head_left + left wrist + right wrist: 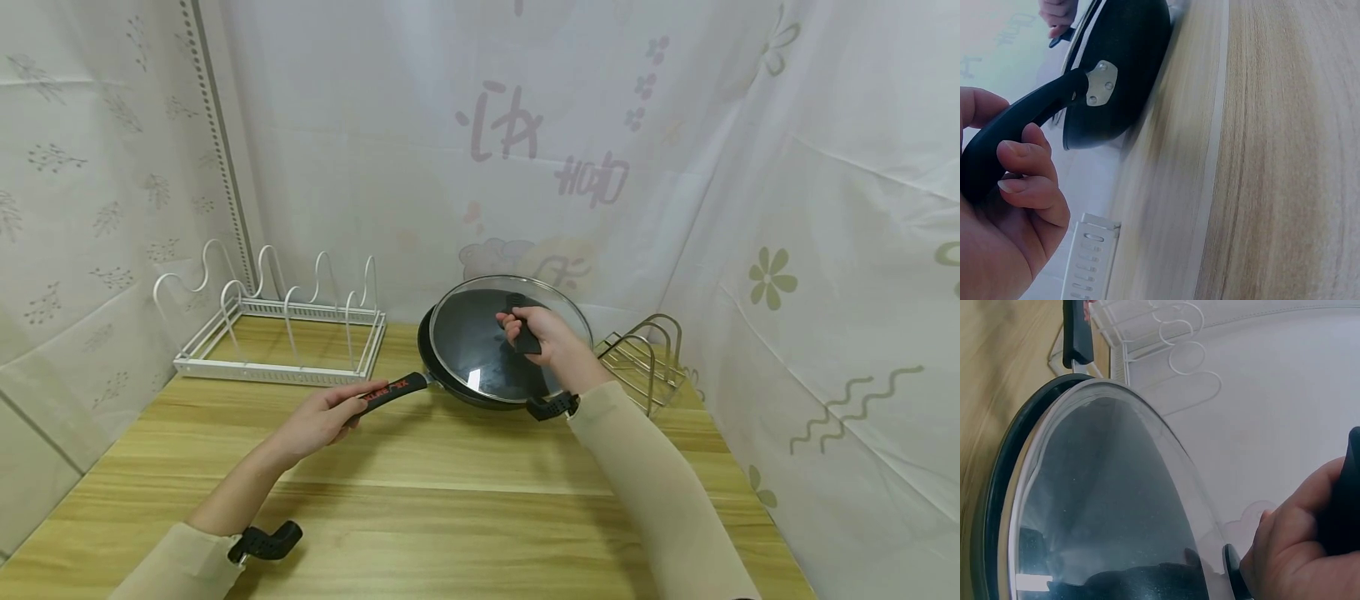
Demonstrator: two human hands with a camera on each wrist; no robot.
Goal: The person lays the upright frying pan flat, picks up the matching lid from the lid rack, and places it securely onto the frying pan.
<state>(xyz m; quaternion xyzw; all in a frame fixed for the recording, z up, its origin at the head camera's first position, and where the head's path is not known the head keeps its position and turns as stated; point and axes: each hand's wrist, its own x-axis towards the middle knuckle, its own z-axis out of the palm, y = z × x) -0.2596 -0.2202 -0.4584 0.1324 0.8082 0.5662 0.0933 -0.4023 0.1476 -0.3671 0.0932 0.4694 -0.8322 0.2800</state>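
A black frying pan is at the back middle of the wooden table. Its black handle with red lettering points toward the front left. My left hand grips that handle, and curled fingers show around it in the left wrist view. Over the pan lies a glass lid with a metal rim, set off toward the back right so a dark crescent of pan shows at left. My right hand holds the lid's black knob. In the right wrist view the lid's rim runs close along the pan's edge.
A white wire rack with upright loops stands at the back left, near the pan handle. A smaller metal wire rack is at the right, partly behind the right forearm. Patterned white curtains enclose the back and sides of the table.
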